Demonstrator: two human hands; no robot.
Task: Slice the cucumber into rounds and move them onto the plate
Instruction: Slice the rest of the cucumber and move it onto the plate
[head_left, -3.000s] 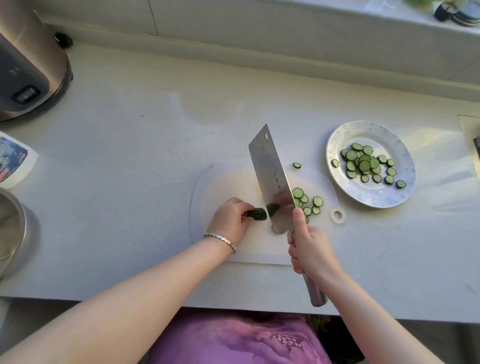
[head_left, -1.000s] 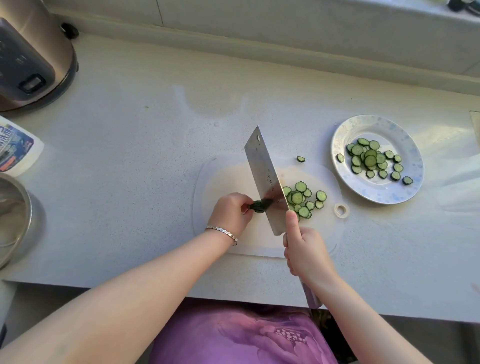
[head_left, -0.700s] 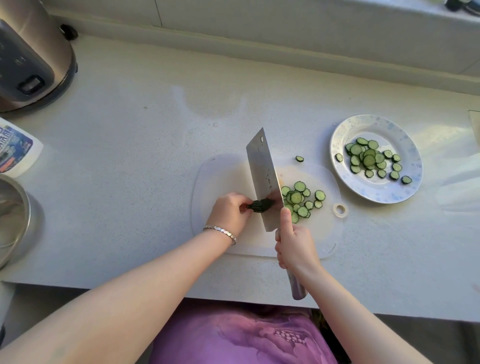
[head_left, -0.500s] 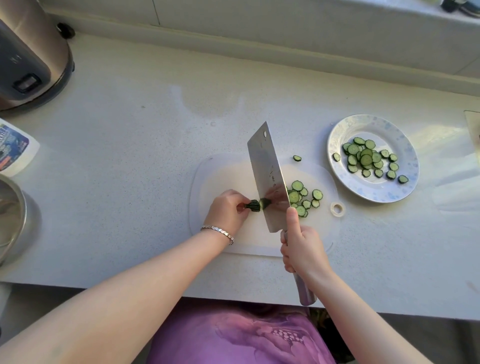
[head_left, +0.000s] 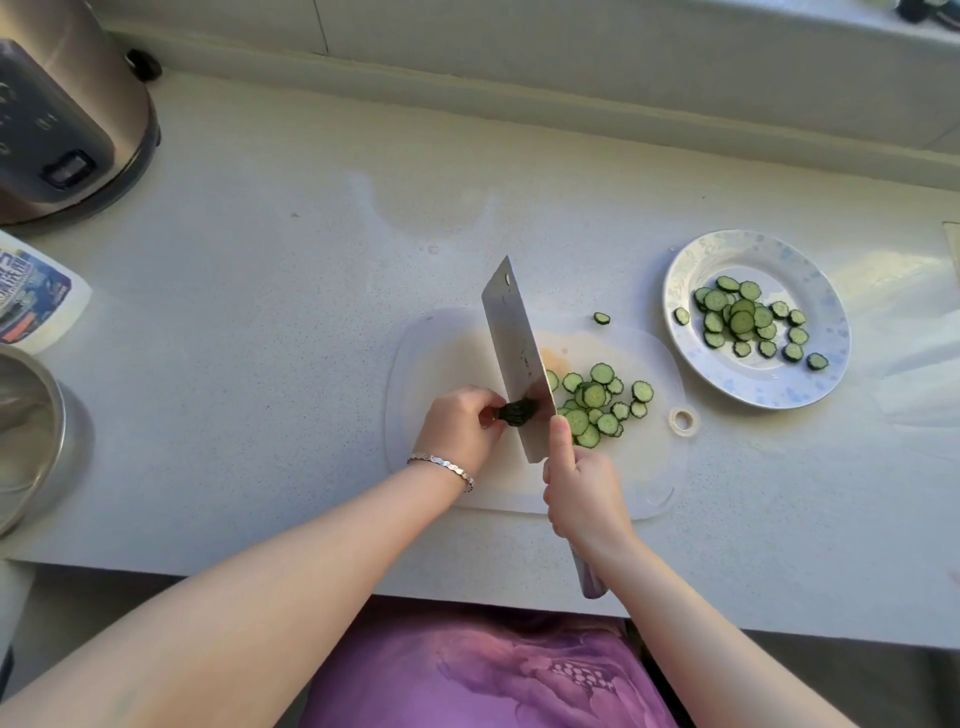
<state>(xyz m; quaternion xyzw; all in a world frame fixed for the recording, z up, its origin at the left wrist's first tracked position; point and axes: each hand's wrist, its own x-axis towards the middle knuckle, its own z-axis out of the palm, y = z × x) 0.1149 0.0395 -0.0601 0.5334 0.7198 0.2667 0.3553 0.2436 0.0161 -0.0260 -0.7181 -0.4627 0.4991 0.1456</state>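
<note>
steel cleaver on cucumber stub

Single head view, looking steeply down, close over counter.

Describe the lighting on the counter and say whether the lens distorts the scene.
Head view: sunlight bleaches the counter right of the plate, leaving pale streaks; head view: the cooker at far left sits in shade; head view: the wide lens bows the line where the back wall meets the counter.
</note>
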